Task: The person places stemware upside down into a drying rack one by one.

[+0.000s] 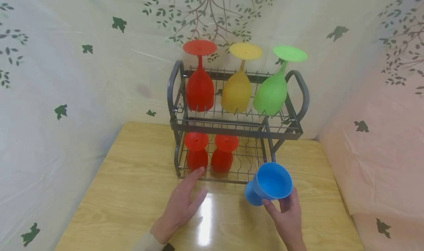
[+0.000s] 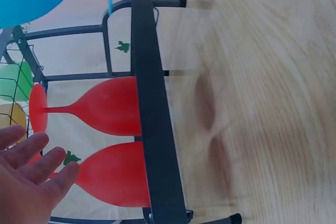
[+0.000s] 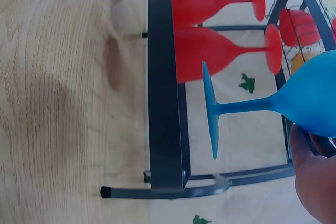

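A blue goblet [image 1: 273,181] is held by its bowl in my right hand [image 1: 287,218], in front of the rack's lower right corner. Its mouth tilts up toward the head camera, with the foot to the lower left; the right wrist view shows its stem [image 3: 247,105] clearly. My left hand [image 1: 180,203] has extended fingers near the lower tier's front edge and holds nothing. Close to those fingers are two red goblets, the left one [image 1: 197,159] and the right one [image 1: 222,161], both upside down on the lower tier. Whether the left fingertips touch a goblet, I cannot tell.
The dark two-tier dish rack [image 1: 236,131] stands at the back of the wooden table [image 1: 132,177]. On its upper tier, upside down, are a red goblet [image 1: 200,91], a yellow goblet [image 1: 236,92] and a green goblet [image 1: 271,92]. A patterned curtain [image 1: 99,67] hangs behind.
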Motion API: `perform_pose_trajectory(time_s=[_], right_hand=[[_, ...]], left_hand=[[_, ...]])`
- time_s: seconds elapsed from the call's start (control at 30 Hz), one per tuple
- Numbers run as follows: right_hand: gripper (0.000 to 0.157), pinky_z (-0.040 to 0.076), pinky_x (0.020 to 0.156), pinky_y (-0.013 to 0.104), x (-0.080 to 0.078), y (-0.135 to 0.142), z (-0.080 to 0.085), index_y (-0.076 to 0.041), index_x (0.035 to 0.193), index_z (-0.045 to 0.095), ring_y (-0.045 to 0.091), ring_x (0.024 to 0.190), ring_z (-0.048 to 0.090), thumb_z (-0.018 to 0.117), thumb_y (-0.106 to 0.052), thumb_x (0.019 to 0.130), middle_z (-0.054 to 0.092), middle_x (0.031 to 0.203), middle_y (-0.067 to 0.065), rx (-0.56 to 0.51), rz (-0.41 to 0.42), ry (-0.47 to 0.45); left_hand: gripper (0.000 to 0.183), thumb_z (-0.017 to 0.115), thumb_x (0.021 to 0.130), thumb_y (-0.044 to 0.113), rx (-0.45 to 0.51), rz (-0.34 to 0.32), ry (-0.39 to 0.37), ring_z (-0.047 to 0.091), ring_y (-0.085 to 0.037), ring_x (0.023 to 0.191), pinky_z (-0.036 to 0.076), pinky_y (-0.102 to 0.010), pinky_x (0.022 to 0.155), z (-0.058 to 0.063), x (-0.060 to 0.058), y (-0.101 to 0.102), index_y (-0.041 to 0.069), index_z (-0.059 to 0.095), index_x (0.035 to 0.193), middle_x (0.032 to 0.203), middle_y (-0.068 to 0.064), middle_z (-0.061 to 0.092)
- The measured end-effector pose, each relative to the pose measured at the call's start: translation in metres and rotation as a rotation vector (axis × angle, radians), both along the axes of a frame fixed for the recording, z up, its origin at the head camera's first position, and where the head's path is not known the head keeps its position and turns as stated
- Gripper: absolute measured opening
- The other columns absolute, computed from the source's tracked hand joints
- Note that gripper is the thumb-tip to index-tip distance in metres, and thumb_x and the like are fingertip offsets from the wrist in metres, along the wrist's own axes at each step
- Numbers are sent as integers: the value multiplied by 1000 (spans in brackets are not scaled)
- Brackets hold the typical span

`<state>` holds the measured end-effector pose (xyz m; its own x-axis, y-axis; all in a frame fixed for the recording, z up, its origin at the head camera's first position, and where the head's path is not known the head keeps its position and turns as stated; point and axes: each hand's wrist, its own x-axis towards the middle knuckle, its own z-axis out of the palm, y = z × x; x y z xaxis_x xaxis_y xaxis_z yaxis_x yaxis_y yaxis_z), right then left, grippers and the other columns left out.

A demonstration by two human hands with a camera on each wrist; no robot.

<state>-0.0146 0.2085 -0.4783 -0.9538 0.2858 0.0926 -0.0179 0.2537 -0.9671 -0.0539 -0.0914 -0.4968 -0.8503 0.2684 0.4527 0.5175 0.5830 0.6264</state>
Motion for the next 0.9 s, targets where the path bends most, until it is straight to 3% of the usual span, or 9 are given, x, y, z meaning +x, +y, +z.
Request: perform_pose_trajectory(time_s=[0.27,0.43,0.63,0.9], right_hand=[[84,39,104,9,0,-17,2,-7,156,37,-2,131,46,82,3,85,46,149,0,61,107,59],[84,42,105,13,-2,-25,3,-5,152,42,1,132,50,82,10,80,52,147,5,50,171,139],[85,45,103,17,-8,-33,6,-11,151,47,4,131,52,87,6,77,55,146,2,118,228,176],[88,50,100,25,-18,-42,13,-17,151,48,15,131,53,90,-2,75,55,146,2,223,305,237]], left_hand=[[60,67,97,19,134,-20,-105,51,-28,140,45,-54,111,9,1,2,9,49,153,155,-7,52],[56,66,97,12,276,-68,-140,54,-31,136,53,-48,104,12,2,3,4,51,150,151,-13,54],[54,66,97,4,446,-131,-227,56,-37,132,53,-49,104,14,4,0,3,50,149,149,-16,55],[53,64,98,2,529,-156,-279,57,-43,130,52,-48,104,14,6,1,2,49,149,149,-21,54]])
